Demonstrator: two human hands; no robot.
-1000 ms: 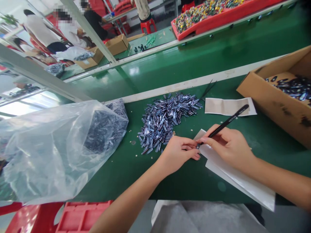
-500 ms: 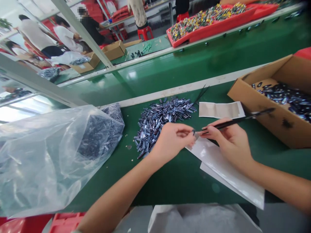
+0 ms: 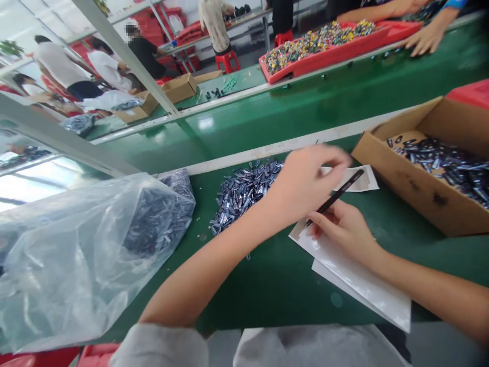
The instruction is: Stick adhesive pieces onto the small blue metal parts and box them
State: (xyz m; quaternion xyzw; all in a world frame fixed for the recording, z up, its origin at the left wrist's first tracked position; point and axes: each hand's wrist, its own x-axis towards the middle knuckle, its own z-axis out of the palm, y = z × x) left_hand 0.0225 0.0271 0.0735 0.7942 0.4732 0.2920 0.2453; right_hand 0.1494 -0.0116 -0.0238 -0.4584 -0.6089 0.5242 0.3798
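Observation:
My right hand [image 3: 349, 229] grips black tweezers [image 3: 346, 188], its fingers resting on the upper end of a white glossy sheet [image 3: 359, 272]. The tips of the tweezers are hidden at the sheet. My left hand [image 3: 305, 181] is raised above and left of them, thumb and forefinger drawn together in a blurred pinch. What that pinch contains, if anything, I cannot make out. Partly behind my left wrist lies a pile of small shiny dark-blue pieces [image 3: 239, 196]. A beige-and-white strip [image 3: 364, 178] shows beyond my left fingers.
A cardboard box [image 3: 412, 188] with similar dark pieces stands at right. To the left lies a see-through plastic bag [image 3: 72, 265] of pieces. Across the green belt [image 3: 237, 122], a red tray [image 3: 298, 69] holds colourful parts, with a co-worker's hand [image 3: 426, 38] beside it. Several people sit beyond.
My left hand has left the tweezer tips and moved up and right, towards the box. My right hand has lowered to the sheet, tilting the tweezers steeper. A co-worker's arms have appeared at top right.

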